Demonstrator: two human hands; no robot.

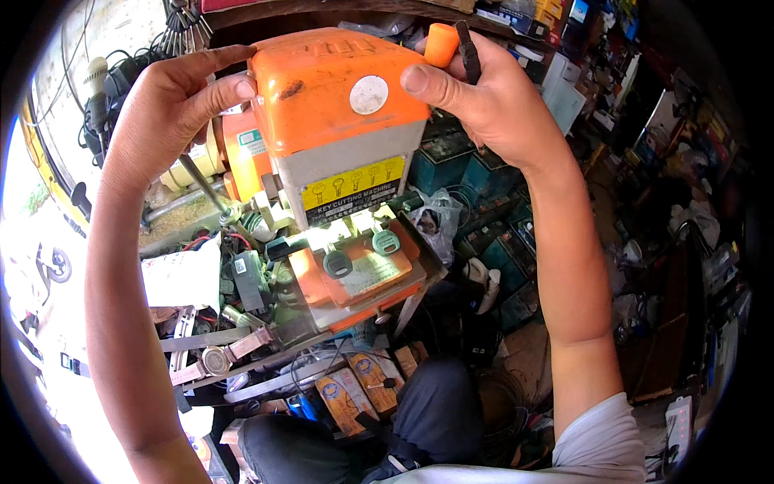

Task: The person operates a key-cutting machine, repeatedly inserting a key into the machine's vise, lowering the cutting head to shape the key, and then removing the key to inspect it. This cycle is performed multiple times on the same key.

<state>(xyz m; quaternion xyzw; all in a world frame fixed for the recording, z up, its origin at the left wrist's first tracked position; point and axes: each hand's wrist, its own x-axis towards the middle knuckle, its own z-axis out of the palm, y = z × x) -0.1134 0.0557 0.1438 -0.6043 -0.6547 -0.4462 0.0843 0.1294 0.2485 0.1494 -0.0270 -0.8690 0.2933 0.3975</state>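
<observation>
A key-cutting machine (347,169) stands in front of me, grey-bodied with an orange top cover (314,89). My left hand (173,105) has its thumb and forefinger on the cover's upper left edge. At the right edge of the cover rests the thumb of my right hand (492,101). A stubby orange cylinder (441,45) and a black strip (468,53) stick up among that hand's fingers; the rest of them is hidden. Lower on the machine, one dark-headed key (337,264) sits in the left clamp, and another dark-headed key (386,242) in the right clamp.
Loose parts and a wristwatch (215,360) lie left of the machine, by a white bag (184,274). Teal battery-like boxes (443,165) and a clear plastic bag (437,218) are to the right. Printed cardboard boxes (345,399) sit below, near my knees.
</observation>
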